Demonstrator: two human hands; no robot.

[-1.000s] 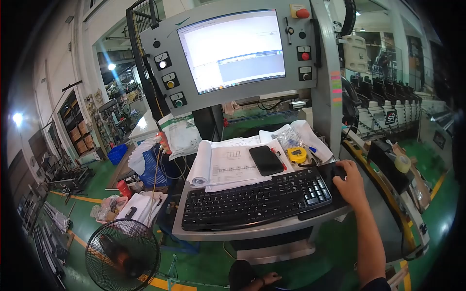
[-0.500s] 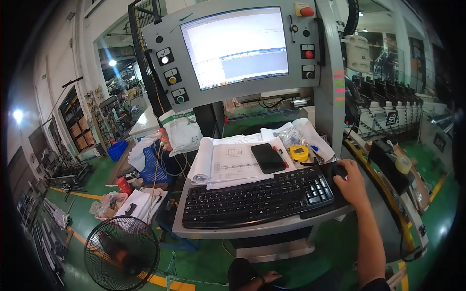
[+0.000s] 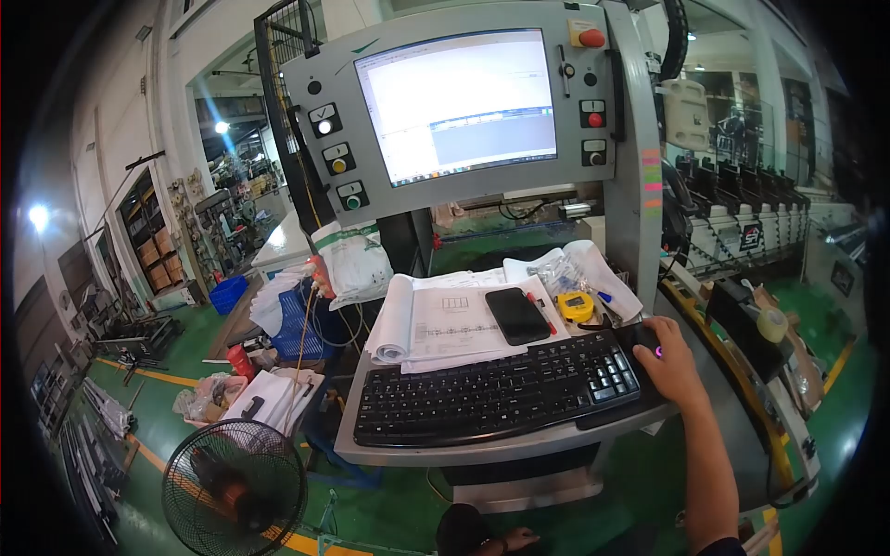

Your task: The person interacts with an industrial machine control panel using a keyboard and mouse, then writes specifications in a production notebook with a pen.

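My right hand point(image 3: 669, 360) is closed over a dark computer mouse point(image 3: 640, 339) at the right end of the control desk; a small pink light glows by the fingers. Just left of it lies a black keyboard point(image 3: 491, 394). Low in the view, my left hand point(image 3: 521, 538) rests near my leg, its fingers loosely stretched and holding nothing I can see. Behind the keyboard, printed drawings point(image 3: 440, 320) carry a black phone point(image 3: 517, 316), with a red pen point(image 3: 541, 313) beside it. A yellow tape measure point(image 3: 576, 307) sits to their right.
Above the desk stands a control panel with a lit screen point(image 3: 459, 107), several buttons and a red emergency stop point(image 3: 591, 38). A fan point(image 3: 234, 486) stands lower left, near a blue crate point(image 3: 301, 324) and a white bag point(image 3: 354, 264). Machinery point(image 3: 742, 222) lines the right.
The whole scene sits slightly lower and to the right in the view, as the camera tilted. My right hand stays on the mouse; my left hand stays low.
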